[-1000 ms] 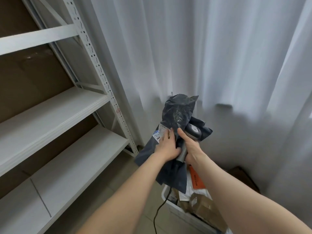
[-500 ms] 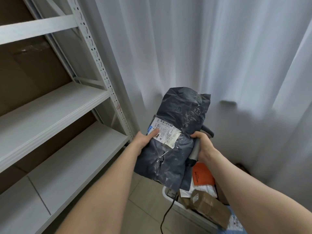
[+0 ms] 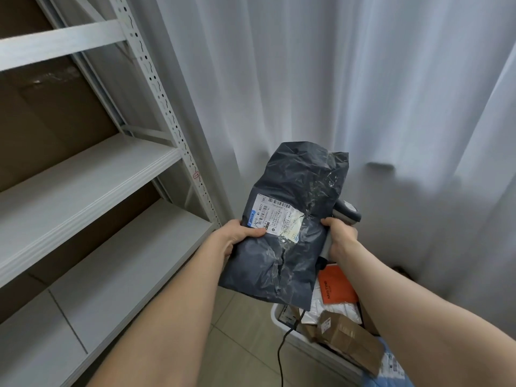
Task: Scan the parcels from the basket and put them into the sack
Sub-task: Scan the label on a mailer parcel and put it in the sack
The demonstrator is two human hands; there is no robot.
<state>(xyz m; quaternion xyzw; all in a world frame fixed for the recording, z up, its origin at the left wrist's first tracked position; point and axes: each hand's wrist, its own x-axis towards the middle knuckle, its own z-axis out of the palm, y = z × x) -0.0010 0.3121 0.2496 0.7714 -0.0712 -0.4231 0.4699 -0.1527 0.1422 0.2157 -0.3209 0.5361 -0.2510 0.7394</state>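
Grey poly parcel point(image 3: 293, 233): I see it held above the basket point(image 3: 276, 317), shipping label point(image 3: 275, 217) turned toward me, likely to present the barcode.
Left hand point(image 3: 237, 237): grips the parcel's left edge, thumb on the label's corner, keeping the film taut.
Right hand point(image 3: 339, 236): curled round the handheld scanner point(image 3: 346, 212), thumb steadying the parcel's right edge. The scanner's head sits behind the parcel, not aimed at the label.
Basket contents: a cardboard box point(image 3: 343, 333) and an orange packet point(image 3: 336, 283).
Sack: I cannot find it.
Change: a second ago the parcel was bunched, hands together; now they are at opposite edges and it is spread flat.
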